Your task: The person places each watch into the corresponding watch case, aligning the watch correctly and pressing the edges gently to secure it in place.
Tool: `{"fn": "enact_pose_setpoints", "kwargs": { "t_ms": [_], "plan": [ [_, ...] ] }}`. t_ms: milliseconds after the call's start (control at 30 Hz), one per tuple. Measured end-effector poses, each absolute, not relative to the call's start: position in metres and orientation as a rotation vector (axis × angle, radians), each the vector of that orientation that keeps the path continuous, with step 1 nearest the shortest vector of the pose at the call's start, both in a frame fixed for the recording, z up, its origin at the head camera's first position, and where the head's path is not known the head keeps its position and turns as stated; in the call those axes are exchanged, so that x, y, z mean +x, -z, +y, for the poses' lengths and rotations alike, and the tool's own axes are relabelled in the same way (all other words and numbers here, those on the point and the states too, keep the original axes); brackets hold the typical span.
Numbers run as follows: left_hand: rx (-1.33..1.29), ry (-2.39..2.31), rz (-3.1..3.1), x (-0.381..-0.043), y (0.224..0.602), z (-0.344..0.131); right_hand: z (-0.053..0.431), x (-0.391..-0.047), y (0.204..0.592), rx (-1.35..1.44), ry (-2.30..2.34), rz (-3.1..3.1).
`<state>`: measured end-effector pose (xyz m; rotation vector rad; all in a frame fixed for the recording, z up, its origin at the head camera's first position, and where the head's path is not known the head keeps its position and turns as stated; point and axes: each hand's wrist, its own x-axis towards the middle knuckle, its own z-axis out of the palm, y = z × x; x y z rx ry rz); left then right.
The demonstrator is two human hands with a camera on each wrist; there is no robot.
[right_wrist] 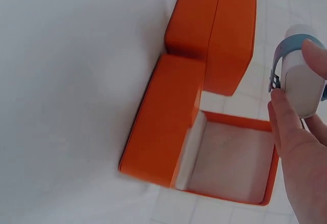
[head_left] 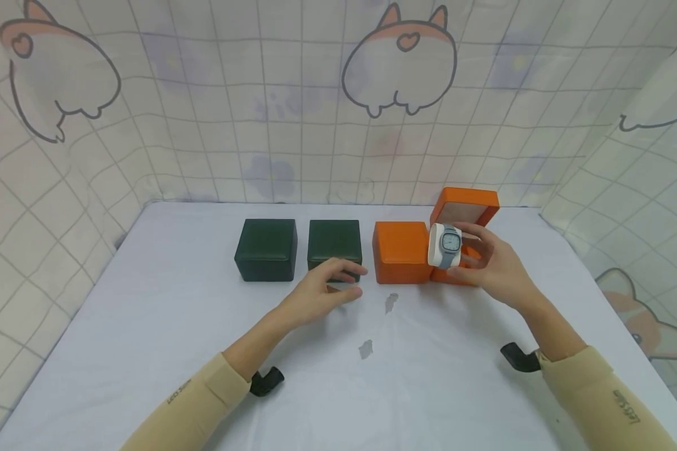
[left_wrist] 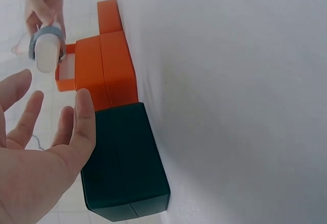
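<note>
My right hand (head_left: pixel 493 263) grips a white watch cushion (right_wrist: pixel 301 83) between thumb and fingers. A grey-blue wristwatch (head_left: pixel 450 243) with a square face is strapped round that cushion. Below and behind it stands an orange box (head_left: pixel 466 202) with its lid raised; the right wrist view shows the lid's pale lining (right_wrist: pixel 232 157). My left hand (head_left: pixel 321 291) holds nothing, its fingers spread and loosely bent, just in front of a closed dark green box (head_left: pixel 335 241). In the left wrist view the watch on its cushion (left_wrist: pixel 47 53) appears beyond my left fingers.
A closed orange box (head_left: pixel 402 250) stands left of the raised-lid one. Another closed green box (head_left: pixel 266 249) is farther left in the same row. The white-covered table (head_left: pixel 163 332) has two grey patches, and a patterned curtain (head_left: pixel 310 138) hangs behind.
</note>
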<state>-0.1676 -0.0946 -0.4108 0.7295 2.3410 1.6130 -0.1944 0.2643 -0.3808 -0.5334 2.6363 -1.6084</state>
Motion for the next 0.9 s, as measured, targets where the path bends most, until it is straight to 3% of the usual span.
{"fn": "enact_pose_setpoints", "kwargs": {
  "t_ms": [900],
  "plan": [
    [0.676, -1.582, 2.335, -0.167, 0.414, -0.094, 0.308, -0.226, 0.398, -0.301, 1.271, 2.690]
  ]
}}
